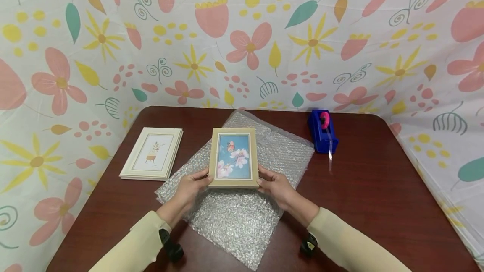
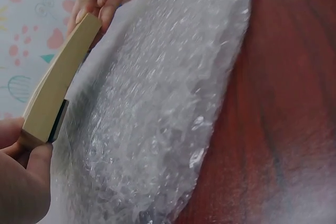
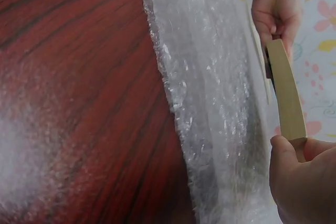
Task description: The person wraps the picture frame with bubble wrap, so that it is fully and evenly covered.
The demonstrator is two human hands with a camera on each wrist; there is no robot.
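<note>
A gold-edged picture frame [image 1: 233,158] with pink-white blossoms on blue is held up over a sheet of bubble wrap [image 1: 234,217]. My left hand [image 1: 192,188] pinches its lower left side between thumb and fingers; my right hand [image 1: 277,188] does the same at the lower right. Both wrist views show the frame's edge [image 2: 65,80] raised above the wrap, with a dark part along its back. The bubble wrap lies turned like a diamond, one corner toward me.
At the left lies a stack of cream picture frames [image 1: 151,154], the top one showing a potted plant. A blue tape dispenser [image 1: 322,131] with a pink core stands at the back right, a strip of tape hanging off its front. Flowered cloth [image 1: 249,83] rises behind the brown table [image 1: 378,205].
</note>
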